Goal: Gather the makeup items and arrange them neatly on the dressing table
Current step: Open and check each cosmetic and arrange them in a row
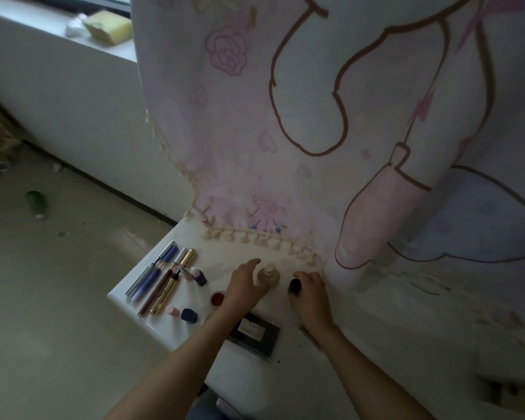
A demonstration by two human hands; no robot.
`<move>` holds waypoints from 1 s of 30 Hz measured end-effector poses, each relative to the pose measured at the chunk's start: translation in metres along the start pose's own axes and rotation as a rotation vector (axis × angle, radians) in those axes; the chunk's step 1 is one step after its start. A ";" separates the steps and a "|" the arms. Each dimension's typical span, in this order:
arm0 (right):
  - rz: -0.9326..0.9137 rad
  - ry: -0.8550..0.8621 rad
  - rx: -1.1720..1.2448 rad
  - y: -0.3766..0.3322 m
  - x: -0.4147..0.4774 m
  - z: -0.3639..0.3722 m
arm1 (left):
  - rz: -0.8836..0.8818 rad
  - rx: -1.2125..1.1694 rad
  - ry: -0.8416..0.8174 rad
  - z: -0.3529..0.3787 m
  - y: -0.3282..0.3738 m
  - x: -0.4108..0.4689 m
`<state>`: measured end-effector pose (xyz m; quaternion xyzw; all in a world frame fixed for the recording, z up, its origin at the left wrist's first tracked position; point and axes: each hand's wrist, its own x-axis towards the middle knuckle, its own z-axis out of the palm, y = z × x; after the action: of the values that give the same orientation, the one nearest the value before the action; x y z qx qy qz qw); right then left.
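Observation:
On the white dressing table (164, 328), my left hand (244, 286) curls around the side of a beige foundation bottle (268, 275) that stands upright. Just to its right, my right hand (311, 294) is closed on a small black cap or bottle (295, 287). Several pencil and tube items (161, 275) lie side by side at the table's left end. Near them are a small purple bottle (200, 275), a red round pot (217, 298), a dark blue bottle (189, 315) and a small pink item (172, 310). A flat dark palette case (255, 331) lies between my forearms.
A pink and white printed cloth (315, 116) with a tasselled hem hangs over the back of the table. The floor (43, 298) drops away on the left, with a green object (37, 201) lying on it. A windowsill (43, 28) with a yellow sponge runs along the top left.

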<state>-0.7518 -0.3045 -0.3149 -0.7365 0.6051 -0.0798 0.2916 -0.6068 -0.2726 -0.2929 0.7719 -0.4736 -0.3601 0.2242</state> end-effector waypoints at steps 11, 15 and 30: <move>-0.182 0.167 -0.129 -0.016 -0.072 0.018 | 0.136 -0.062 0.314 -0.046 -0.039 -0.076; -0.163 -0.190 -0.158 -0.019 -0.083 0.031 | 0.246 0.077 0.337 -0.040 -0.076 -0.100; -0.072 -0.159 -0.247 -0.032 -0.096 0.056 | 0.433 0.485 -0.106 -0.018 -0.138 -0.126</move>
<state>-0.7233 -0.1922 -0.3215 -0.7920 0.5584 0.0433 0.2428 -0.5511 -0.0978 -0.3333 0.6643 -0.7096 -0.2206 0.0802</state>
